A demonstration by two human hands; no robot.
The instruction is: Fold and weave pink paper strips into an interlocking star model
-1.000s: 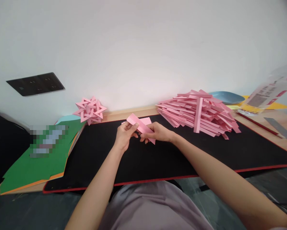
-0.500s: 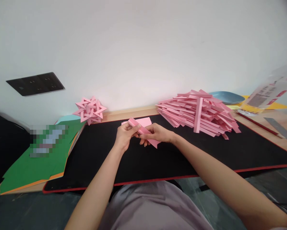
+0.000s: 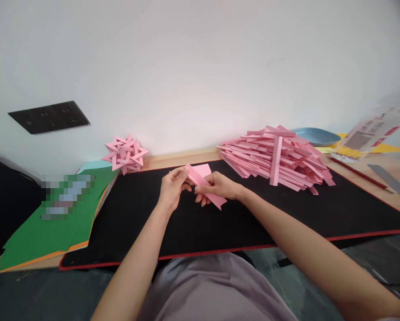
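Observation:
Between my hands, above the black mat, is a folded pink paper strip, slanting down to the right. My left hand pinches its upper left end between thumb and fingers. Further down the strip, my right hand grips it, thumb on top and fingers curled underneath. Behind the hands lies a piece of pink paper, partly hidden by them. Some of the strip is covered by my right hand's fingers.
A large heap of folded pink paper strips lies at back right, near a blue dish, a plastic bottle, a pencil and a ruler. At left are a pink paper star ball and green paper sheets.
The strip has shifted slightly right and down through my hands. My left hand's grip now sits nearer the strip's upper end. The other things have stayed put.

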